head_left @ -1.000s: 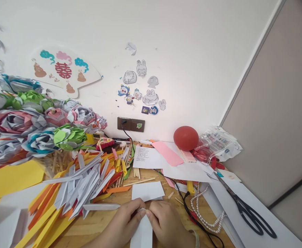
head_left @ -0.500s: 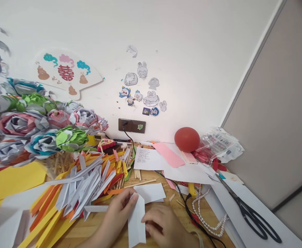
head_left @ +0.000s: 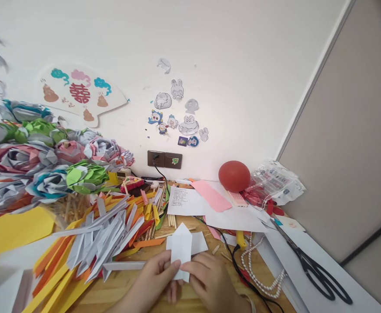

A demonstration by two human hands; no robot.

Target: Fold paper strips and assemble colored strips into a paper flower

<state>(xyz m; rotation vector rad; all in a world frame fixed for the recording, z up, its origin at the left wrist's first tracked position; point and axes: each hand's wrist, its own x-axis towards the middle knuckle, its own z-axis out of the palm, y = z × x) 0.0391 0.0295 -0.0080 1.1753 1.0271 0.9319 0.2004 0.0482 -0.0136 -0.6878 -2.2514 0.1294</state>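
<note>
- Your left hand [head_left: 162,271] grips the white folded paper [head_left: 182,248] near its lower left, thumb on top and fingers curled beneath; half a second ago it held this piece near its upper end.
- Your right hand [head_left: 210,276] has its fingers bent, with fingertips touching the paper's lower right edge; you can't tell whether they pinch it.
- The folded paper is between your hands, above the wooden table [head_left: 197,300], with its pointed end away from you. It now sits farther forward than half a second ago.
- A pale strip [head_left: 125,265] lies just left of your left hand, in the same place as before.
- Just beyond, the white sheet [head_left: 199,242] is now partly covered by your paper's upper part, leaving both its sides showing.
- Farther off, the printed page [head_left: 185,202] and red balloon [head_left: 234,176] haven't changed places.
</note>
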